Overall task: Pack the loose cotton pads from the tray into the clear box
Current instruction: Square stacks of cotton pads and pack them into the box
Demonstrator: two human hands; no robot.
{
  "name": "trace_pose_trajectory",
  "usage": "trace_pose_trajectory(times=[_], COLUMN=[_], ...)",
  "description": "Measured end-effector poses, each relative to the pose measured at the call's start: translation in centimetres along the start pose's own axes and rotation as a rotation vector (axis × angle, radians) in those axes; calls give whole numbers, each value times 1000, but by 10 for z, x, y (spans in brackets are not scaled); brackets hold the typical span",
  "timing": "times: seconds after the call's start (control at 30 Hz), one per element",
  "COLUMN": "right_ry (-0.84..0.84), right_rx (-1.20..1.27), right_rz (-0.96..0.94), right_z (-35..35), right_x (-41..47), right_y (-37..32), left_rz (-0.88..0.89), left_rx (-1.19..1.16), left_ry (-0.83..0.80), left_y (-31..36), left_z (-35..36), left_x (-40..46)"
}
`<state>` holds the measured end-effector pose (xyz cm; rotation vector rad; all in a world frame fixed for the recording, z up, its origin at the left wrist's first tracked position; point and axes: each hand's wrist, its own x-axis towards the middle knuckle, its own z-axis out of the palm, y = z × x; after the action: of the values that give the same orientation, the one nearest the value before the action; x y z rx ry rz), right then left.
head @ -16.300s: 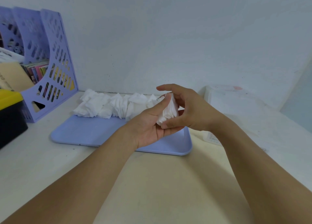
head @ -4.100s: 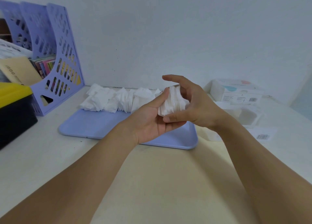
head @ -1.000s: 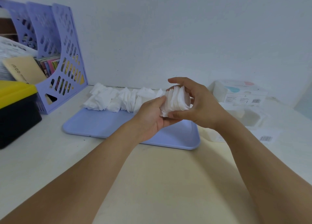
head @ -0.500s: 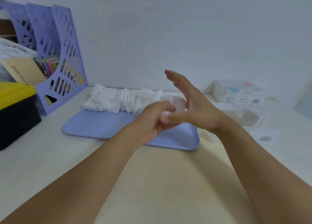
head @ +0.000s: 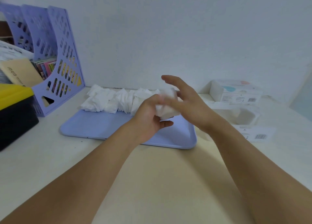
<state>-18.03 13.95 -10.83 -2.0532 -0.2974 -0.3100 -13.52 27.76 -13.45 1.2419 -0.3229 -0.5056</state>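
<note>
Landmark was the tray [head: 94,127], lilac, flat on the desk. Left of it I saw a file rack [head: 55,63] and a black-and-yellow bin [head: 15,109], both well apart from the work. Along the tray's far edge lay a row of loose pads [head: 114,102], white, crumpled, leaning on each other, not yet packed.

Over the tray's right half my left hand [head: 148,115] curled round a small stack [head: 166,110] of pads, thumb under, fingers over the top; motion blur there, so exact finger contact I couldn't tell. My right hand [head: 189,100] was spread, fingers straight, palm side against the stack's right face, holding nothing.

Right of the tray sat the clear box [head: 244,113], open, white pads seemingly inside, hard to read. Behind it a printed carton [head: 236,92]; nearer, a barcode label [head: 258,134].

Handling guess: pads very light, soft, squashy, prone to fanning and slipping off each other. Best taken across the flat faces of the stack, squeezed lightly, edges squared first so it drops into the box without splaying.
</note>
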Motion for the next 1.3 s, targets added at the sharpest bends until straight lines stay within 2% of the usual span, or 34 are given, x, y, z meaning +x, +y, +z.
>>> trace_pose_trajectory(times=[0.1,0.2,0.33,0.43,0.5,0.63,0.77,0.87,1.0,1.07,1.13,1.23,1.3], right_ry=[-85,-16,-2,-169,-203,-11,33,80,156,263,407,576,610], right_rx=[-429,-525,-497,-245,-77,62,113,182,225,226,134,-48,-122], right_rz=[-157,-106,-134,9,61,114,147,198,260,292,354,500,542], right_z=[-8,-1,2,-12,-27,-44,-53,-59,-75,-88,-103,-125,-137], right_x=[-1,3,4,0,-1,-2,-4,-6,-9,-12,-16,-24,-27], right_y=[6,8,11,3,1,4,3,6,14,20,28,41,44], left_rz=[-58,-46,-23,35,115,235,367,386,348,322,391,535,509], left_rx=[24,43,137,223,277,300,320,319,432,481,659,958,1081], left_ry=[-17,24,12,49,55,142,190,172,105,147,197,48,-105], left_y=[4,1,-2,-4,-3,-4,-9,-10,-3,-1,-9,-34,-43], left_z=[-1,1,3,3,5,10,18,27,45,62,75,81,75], left_x=[-4,-3,-1,1,2,1,4,11,25,29,29,29,30])
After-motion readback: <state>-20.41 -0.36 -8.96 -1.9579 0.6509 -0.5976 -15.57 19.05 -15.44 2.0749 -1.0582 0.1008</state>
